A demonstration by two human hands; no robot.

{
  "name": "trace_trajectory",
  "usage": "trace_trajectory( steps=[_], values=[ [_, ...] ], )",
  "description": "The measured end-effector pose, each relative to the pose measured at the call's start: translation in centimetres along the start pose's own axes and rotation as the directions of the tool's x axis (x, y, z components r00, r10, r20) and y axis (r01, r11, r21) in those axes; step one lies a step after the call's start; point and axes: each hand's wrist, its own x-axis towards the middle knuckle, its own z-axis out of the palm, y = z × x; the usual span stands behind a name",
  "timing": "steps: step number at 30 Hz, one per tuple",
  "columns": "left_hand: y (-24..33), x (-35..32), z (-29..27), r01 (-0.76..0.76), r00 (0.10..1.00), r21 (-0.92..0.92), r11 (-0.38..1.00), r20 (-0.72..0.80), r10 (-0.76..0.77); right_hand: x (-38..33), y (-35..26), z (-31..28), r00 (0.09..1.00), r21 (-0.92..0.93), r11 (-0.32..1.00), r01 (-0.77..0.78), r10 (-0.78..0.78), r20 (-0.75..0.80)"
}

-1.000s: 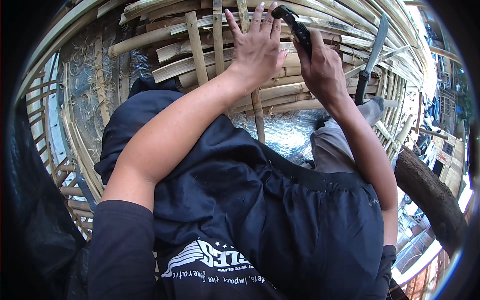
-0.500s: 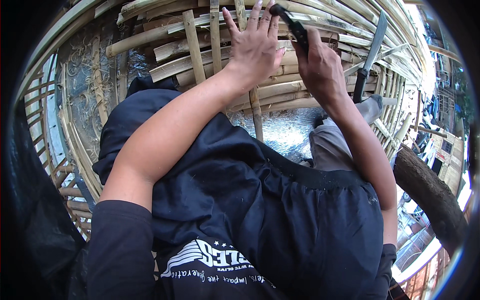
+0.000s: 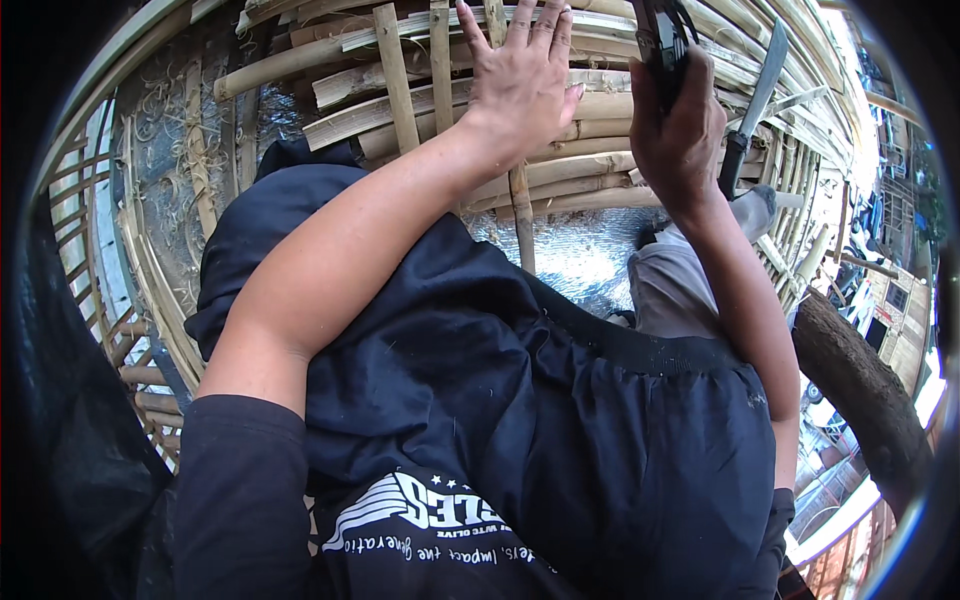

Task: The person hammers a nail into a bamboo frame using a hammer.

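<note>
My left hand (image 3: pixel 522 82) lies flat with spread fingers over the split bamboo strips (image 3: pixel 590 107) at the top middle. No object shows in its fingers. To its right, my right hand (image 3: pixel 678 135) is raised and closed round a black hand tool (image 3: pixel 662 50). The tool points up and its upper end leaves the picture, so its exact kind cannot be made out. Narrow upright bamboo slats (image 3: pixel 397 80) cross the strips left of my left hand. Beyond my right hand, a large knife (image 3: pixel 752 110) with a black handle rests on the bamboo.
Curled shavings (image 3: pixel 197 150) lie on the left side. A shiny silvery sheet (image 3: pixel 575 265) shows below the bamboo. My bent leg, in dark cloth (image 3: pixel 290 215), is at the left, and a grey-clad foot (image 3: pixel 755 210) is by the knife. A thick log (image 3: pixel 860 375) stands at the right.
My right hand has moved right and slightly down with the black tool, away from the left fingertips. The tool now stands more upright. My left hand stays spread on the bamboo.
</note>
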Motion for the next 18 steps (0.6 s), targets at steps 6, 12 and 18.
trace_trajectory(
  steps=[6,12,18],
  values=[
    [0.2,-0.1,-0.7,-0.015,0.996,0.042,0.999,0.086,0.012,-1.0,1.2,0.6,0.972,-0.044,0.995,-0.087,0.095,0.214],
    [-0.2,-0.3,0.5,-0.015,0.993,0.021,1.000,-0.119,0.017,-0.7,0.2,0.7,0.973,-0.038,0.985,-0.169,0.173,0.151],
    [-0.3,0.2,0.1,0.002,0.998,-0.039,0.999,-0.063,-0.004,0.3,0.6,0.1,0.996,0.042,0.996,-0.079,0.077,0.053]
  ],
)
